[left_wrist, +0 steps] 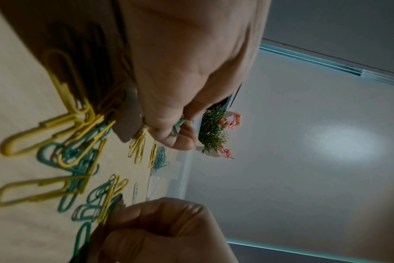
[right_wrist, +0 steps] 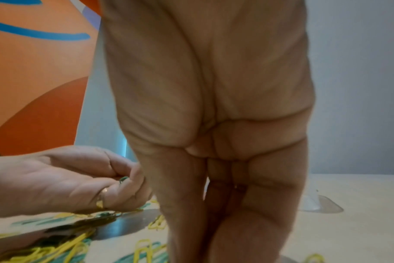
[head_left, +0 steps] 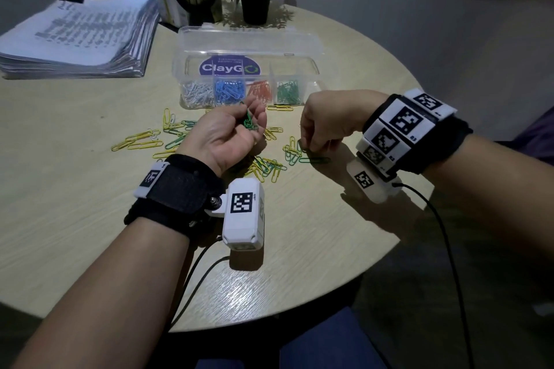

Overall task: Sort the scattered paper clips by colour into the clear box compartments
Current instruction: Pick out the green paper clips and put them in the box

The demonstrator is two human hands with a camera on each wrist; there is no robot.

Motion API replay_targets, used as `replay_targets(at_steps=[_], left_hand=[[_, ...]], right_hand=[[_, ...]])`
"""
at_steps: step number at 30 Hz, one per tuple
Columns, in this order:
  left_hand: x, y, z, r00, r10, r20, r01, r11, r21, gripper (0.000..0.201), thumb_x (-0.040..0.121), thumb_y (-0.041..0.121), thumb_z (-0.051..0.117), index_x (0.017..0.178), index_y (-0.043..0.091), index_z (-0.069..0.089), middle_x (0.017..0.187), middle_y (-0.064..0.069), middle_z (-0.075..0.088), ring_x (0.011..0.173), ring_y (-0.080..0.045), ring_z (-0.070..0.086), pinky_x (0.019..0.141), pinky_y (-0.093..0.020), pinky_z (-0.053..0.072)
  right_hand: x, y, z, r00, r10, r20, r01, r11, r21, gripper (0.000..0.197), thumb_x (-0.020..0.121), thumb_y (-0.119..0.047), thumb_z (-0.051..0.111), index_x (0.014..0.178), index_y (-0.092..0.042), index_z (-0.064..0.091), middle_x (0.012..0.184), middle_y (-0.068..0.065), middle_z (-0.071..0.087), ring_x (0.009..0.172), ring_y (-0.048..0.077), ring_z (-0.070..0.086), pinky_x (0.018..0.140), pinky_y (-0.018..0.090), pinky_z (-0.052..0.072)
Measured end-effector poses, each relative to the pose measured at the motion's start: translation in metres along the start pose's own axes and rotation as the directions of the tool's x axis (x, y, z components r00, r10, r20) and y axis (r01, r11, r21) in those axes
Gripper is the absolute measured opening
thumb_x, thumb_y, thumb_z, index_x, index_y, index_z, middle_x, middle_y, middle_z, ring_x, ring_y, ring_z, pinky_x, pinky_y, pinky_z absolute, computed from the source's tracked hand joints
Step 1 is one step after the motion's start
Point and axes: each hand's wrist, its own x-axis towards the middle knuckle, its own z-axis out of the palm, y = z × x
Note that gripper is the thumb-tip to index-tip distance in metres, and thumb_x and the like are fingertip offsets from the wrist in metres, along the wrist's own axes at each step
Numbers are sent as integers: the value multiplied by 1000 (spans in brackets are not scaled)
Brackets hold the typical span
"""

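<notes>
Round wooden table (head_left: 90, 204) is holding loose clips. Your left hand (head_left: 230, 132) is cupping thin green wire paper clips (head_left: 248, 123); tipping could spill them. Your right hand (head_left: 326, 126) is pinching at a green clip (head_left: 314, 160), which could slip.

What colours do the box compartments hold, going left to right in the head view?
Silver clips → blue clips → orange clips → green clips, all inside the clear box.

Loose clips (head_left: 263, 166) on table (head_left: 75, 189) before box (head_left: 248, 48)
</notes>
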Motion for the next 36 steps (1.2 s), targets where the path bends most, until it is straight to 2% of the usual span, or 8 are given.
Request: replay_targets(at_steps=[5,10,12,15,21,24,28,36], left_hand=[[-2,0,1,1000,12,0,-12,1000,10,24,101,4,33,96,1,57,84,-10,57,73,-13,55,66,-20,50],[0,0,1,1000,7,2,-7,1000,9,22,99,4,36,94,1,57,81,-10,58,71,-14,56,67,-21,49],[0,1,0,1000,3,10,-4,1000,14,21,98,5,38,94,0,58,79,-10,58,70,-15,56,67,-22,48],[-3,2,0,1000,2,17,-2,1000,15,20,97,6,40,91,0,58,78,-10,58,70,-15,56,69,-21,48],[-4,2,1,1000,12,14,-12,1000,13,20,97,8,39,89,0,57,78,-10,58,70,-16,55,69,-22,47],[-1,2,1,1000,19,12,-19,1000,20,21,97,8,38,90,0,56,77,-10,58,69,-15,55,68,-22,47],[-1,3,0,1000,18,9,-18,1000,21,21,97,8,39,90,0,57,76,-10,58,69,-16,56,68,-23,48],[0,4,-2,1000,15,15,-15,1000,14,21,97,9,39,90,1,56,78,-10,58,71,-16,55,69,-23,48]], right_hand=[[2,5,-1,996,9,-91,-12,999,-32,20,81,-1,68,95,-13,76,86,1,72,63,11,62,69,27,59],[-1,9,-2,994,5,-105,-6,1000,-10,12,77,-2,72,82,-13,74,69,-4,70,49,4,58,50,22,54],[-5,7,2,998,-17,-60,13,998,-65,8,75,-11,77,76,-16,71,56,-7,63,44,4,54,38,14,42],[-8,4,8,1000,-25,-17,22,988,-154,11,74,-22,80,79,-19,71,59,-7,60,47,7,52,32,11,35],[-6,4,7,999,-40,11,41,977,-211,10,77,-23,75,76,-20,65,62,-10,57,54,5,50,36,15,37],[-2,3,-2,995,-51,-81,37,984,-172,5,79,-20,71,79,-18,66,64,-8,58,54,7,50,43,20,37],[5,2,-2,994,-95,-60,90,992,-90,16,78,-9,69,92,-15,73,78,-2,68,65,14,61,54,25,52],[13,11,2,987,-115,-111,104,990,-100,14,77,-9,72,86,-19,73,93,0,74,84,19,68,77,34,58]])
